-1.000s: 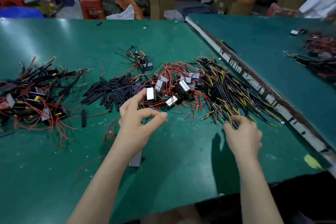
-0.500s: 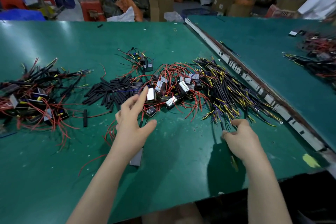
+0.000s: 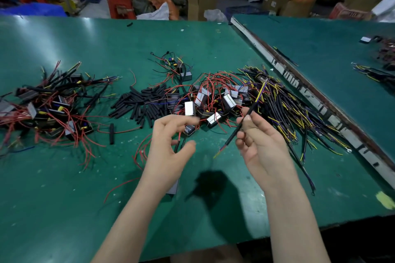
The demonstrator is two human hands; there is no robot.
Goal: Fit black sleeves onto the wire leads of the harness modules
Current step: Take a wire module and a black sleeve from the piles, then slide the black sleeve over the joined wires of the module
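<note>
My right hand point(image 3: 259, 141) pinches a black-sleeved lead point(image 3: 239, 128) with yellow and purple wire ends, lifted above the green table point(image 3: 64, 188). My left hand point(image 3: 168, 147) hovers beside it with fingers spread and slightly blurred, holding nothing I can make out. Behind the hands lies a heap of harness modules point(image 3: 205, 102) with red leads. A pile of loose black sleeves point(image 3: 141, 104) sits left of that heap. To the right spreads a bundle of yellow and purple leads point(image 3: 284, 109).
A second heap of modules with sleeved leads point(image 3: 49, 104) lies at the far left. One lone sleeve point(image 3: 111, 133) lies near it. A metal rail point(image 3: 310, 96) divides this table from the neighbouring one. A grey flat piece point(image 3: 174, 188) lies under my left wrist.
My right hand has lifted a sleeved lead off the right bundle and turned palm up toward the middle. My left hand has drawn back from the modules toward it.
</note>
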